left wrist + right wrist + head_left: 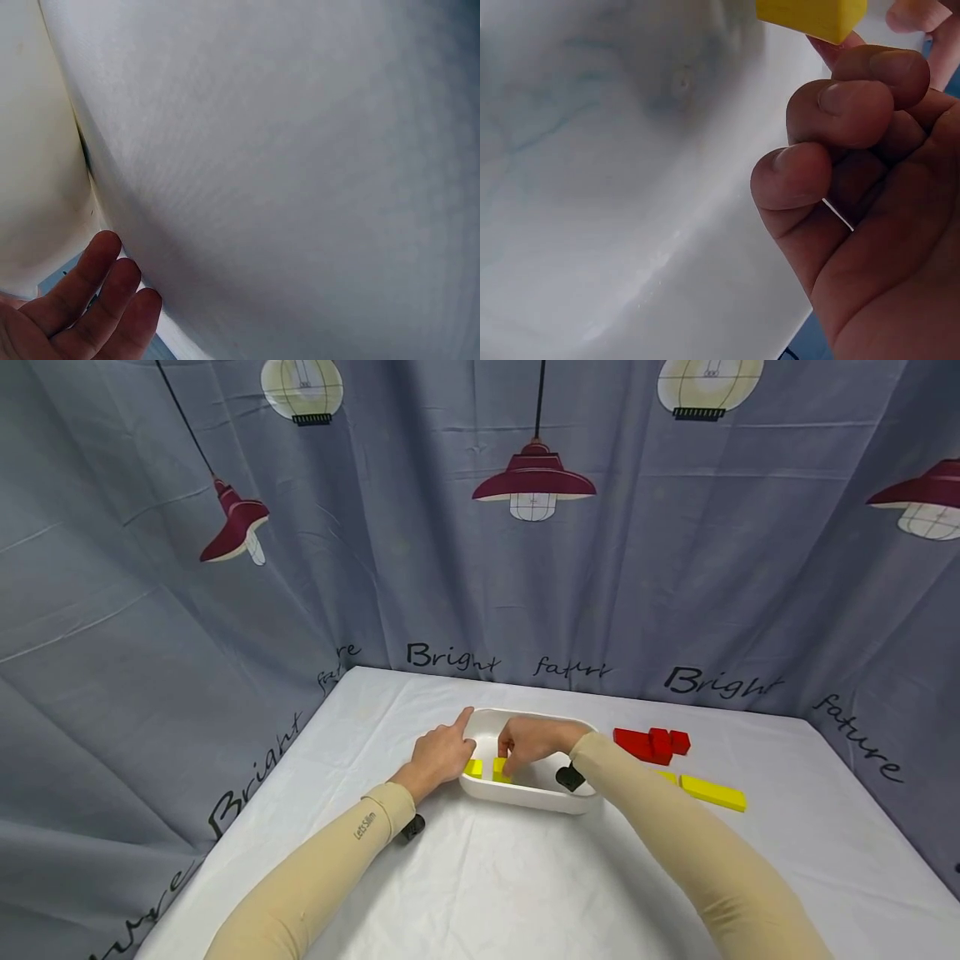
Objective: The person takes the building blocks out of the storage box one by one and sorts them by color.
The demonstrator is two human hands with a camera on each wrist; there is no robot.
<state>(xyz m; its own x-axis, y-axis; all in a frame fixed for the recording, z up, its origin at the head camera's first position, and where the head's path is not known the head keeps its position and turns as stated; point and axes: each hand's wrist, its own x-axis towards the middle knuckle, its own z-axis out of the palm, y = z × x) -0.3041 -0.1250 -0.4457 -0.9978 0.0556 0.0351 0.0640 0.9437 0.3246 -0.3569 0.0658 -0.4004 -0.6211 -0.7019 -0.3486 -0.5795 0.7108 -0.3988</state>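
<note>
A white oblong tub [525,797] stands on the table. My left hand [441,752] holds its left rim, thumb on the inner side and index finger stretched along the edge. In the left wrist view, other fingers [112,300] of that hand lie outside the tub. Reaching into the tub, my right hand [532,739] pinches a yellow block [500,769] between thumb and index finger. The right wrist view shows the block's lower end [814,16] and the remaining fingers curled. Another yellow block [473,768] lies at the tub's left end, beside my left thumb.
Right of the tub lie several red blocks [651,744] close together. A long yellow block [712,793] lies in front of them, with another yellow piece [667,776] partly hidden by the right sleeve. A grey printed curtain [450,568] hangs behind the white-covered table [480,893].
</note>
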